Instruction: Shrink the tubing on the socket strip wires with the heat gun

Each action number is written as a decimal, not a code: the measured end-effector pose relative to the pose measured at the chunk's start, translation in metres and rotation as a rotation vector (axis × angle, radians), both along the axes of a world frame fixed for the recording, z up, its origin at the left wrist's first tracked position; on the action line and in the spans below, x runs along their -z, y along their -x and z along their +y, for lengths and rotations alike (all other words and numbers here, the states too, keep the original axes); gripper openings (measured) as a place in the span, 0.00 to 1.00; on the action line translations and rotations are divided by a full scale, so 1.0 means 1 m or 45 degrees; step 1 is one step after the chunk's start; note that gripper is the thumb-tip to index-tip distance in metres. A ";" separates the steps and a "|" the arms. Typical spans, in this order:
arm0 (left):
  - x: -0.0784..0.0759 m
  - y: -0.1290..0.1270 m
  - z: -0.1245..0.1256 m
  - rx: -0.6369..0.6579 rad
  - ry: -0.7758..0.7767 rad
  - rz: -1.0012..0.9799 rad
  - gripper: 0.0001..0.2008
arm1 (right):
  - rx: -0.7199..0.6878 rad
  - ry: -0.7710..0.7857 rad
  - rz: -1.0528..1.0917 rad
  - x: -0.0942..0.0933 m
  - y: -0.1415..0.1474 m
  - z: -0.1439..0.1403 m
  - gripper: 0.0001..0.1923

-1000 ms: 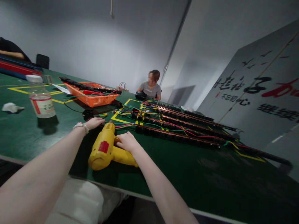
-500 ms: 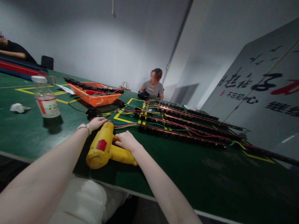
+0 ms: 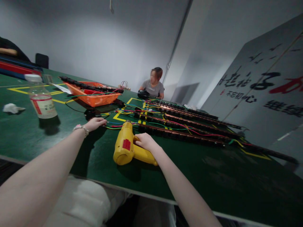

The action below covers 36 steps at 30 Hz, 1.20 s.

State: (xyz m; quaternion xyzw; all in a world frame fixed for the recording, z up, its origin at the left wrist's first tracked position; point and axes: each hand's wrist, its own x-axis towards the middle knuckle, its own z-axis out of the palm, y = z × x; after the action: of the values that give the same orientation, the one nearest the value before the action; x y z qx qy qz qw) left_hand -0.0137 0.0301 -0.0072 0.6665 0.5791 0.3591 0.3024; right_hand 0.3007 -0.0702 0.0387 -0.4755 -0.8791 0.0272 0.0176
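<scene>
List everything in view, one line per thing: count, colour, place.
yellow plastic heat gun: one, yellow, near table edge, centre
long black socket strips: several, black with coloured wires, centre to right
orange plastic basket: one, orange, far left-centre
clear plastic bottle: one, red label, left
crumpled white tissue: one, far left
green table: one, yellow lines
seated person: one, grey shirt, far end
left hand: on wires
right hand: gripping heat gun handle

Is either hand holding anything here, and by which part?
The right hand grips the yellow heat gun by its handle. The left hand rests at the loose wire ends; whether it pinches them cannot be told.
</scene>
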 end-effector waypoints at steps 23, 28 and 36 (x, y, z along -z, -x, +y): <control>-0.002 0.003 0.009 0.023 0.013 0.093 0.22 | -0.172 -0.138 -0.121 -0.001 0.061 -0.009 0.08; -0.010 -0.001 -0.001 -0.012 0.049 0.058 0.25 | -0.201 -0.145 -0.109 -0.002 0.083 -0.009 0.09; -0.017 -0.005 -0.012 -0.034 0.162 -0.188 0.33 | -0.238 -0.136 -0.049 0.000 0.089 -0.006 0.10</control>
State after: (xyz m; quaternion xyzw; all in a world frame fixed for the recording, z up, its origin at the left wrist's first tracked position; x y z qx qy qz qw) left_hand -0.0089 0.0177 0.0099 0.6098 0.5858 0.3739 0.3811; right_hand 0.2121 -0.0758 0.0382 -0.3903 -0.9200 -0.0273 0.0234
